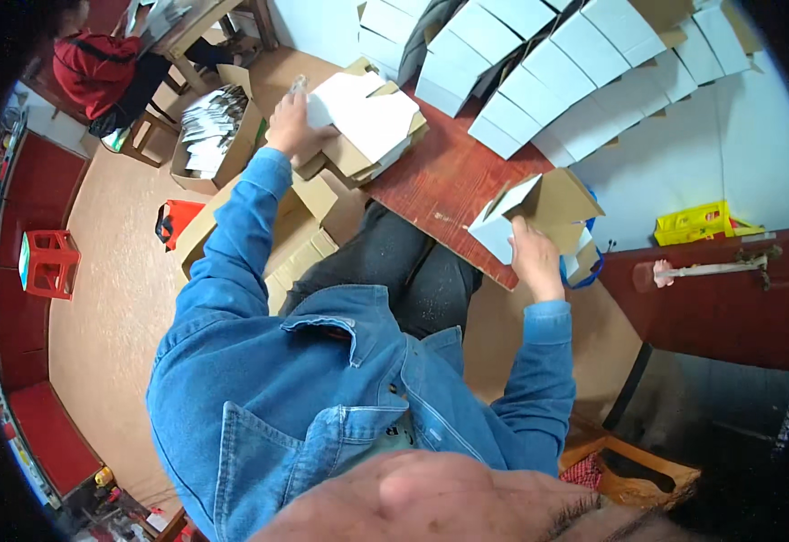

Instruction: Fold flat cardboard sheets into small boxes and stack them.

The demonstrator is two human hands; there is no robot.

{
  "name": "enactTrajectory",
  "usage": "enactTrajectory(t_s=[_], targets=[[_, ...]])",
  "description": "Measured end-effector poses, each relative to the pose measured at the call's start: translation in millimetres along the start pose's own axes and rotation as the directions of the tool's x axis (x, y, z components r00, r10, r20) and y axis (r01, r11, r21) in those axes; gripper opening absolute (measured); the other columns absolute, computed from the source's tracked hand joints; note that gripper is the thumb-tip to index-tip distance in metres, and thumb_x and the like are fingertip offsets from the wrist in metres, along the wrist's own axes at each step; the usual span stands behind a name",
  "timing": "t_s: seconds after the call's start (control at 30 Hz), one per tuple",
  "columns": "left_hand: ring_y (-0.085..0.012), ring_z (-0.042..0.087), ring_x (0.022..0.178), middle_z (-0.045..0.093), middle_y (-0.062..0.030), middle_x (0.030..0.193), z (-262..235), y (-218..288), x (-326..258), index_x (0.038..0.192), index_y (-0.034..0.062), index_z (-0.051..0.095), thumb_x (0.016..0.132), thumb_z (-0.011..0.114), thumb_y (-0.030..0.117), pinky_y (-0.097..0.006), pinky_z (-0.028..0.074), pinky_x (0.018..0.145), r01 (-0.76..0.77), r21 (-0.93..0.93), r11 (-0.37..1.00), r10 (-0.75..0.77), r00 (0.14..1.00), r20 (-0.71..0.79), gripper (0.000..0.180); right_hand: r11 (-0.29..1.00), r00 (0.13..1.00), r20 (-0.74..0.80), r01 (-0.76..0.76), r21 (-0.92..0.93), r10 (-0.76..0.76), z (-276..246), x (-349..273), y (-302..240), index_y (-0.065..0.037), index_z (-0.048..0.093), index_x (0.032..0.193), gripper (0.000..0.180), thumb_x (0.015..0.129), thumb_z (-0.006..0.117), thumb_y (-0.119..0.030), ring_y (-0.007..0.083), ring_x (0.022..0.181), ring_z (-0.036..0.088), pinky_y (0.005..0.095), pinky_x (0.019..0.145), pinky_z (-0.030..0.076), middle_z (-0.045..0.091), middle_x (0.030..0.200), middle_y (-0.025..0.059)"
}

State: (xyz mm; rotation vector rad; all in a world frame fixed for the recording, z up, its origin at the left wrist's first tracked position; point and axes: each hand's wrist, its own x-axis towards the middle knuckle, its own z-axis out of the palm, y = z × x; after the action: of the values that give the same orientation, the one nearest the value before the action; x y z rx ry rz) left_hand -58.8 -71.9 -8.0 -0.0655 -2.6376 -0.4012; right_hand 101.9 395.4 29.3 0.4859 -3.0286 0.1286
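Note:
My left hand rests on a stack of flat white and brown box blanks at the left end of a reddish wooden table, its fingers pinching the edge of the top sheet. My right hand grips a partly folded box, white outside and brown inside, at the table's near edge. Both arms wear blue denim sleeves.
Rows of finished white boxes stand stacked along the back wall. Open cartons with more blanks sit on the floor at left. A person in red sits at another table. A red stool and a yellow crate are nearby.

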Motion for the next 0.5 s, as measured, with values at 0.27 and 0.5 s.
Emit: enactTrajectory(t_s=[0.27, 0.5], targets=[[-0.0410, 0.069, 0.096, 0.065, -0.0211, 0.108, 54.9, -67.0, -3.6, 0.117, 0.0030, 0.052, 0.096, 0.059, 0.023, -0.049, 0.059, 0.076, -0.273, 0.137, 0.952, 0.255, 0.958, 0.131, 0.030, 0.997, 0.997, 0.041, -0.069, -0.031, 0.070, 4.2, 0.2, -1.3, -0.007, 0.051, 0.100, 0.022, 0.090, 0.068, -0.017, 0.0398, 0.093, 0.067, 0.0514, 0.075, 0.055, 0.068, 0.094, 0.0168], [-0.0311, 0.068, 0.112, 0.069, -0.0177, 0.120, -24.0, -30.9, -23.3, 0.136, 0.0046, 0.056, 0.095, 0.063, 0.012, -0.040, 0.052, 0.099, -0.179, -0.616, 0.767, 0.109, 0.983, -0.150, 0.042, 0.999, 0.984, -0.175, -0.032, 0.037, 0.038, -49.2, -17.4, -24.4, -0.006, 0.049, 0.142, 0.058, 0.089, 0.073, -0.017, 0.0391, 0.117, 0.058, 0.0484, 0.097, 0.047, 0.060, 0.126, 0.0198]])
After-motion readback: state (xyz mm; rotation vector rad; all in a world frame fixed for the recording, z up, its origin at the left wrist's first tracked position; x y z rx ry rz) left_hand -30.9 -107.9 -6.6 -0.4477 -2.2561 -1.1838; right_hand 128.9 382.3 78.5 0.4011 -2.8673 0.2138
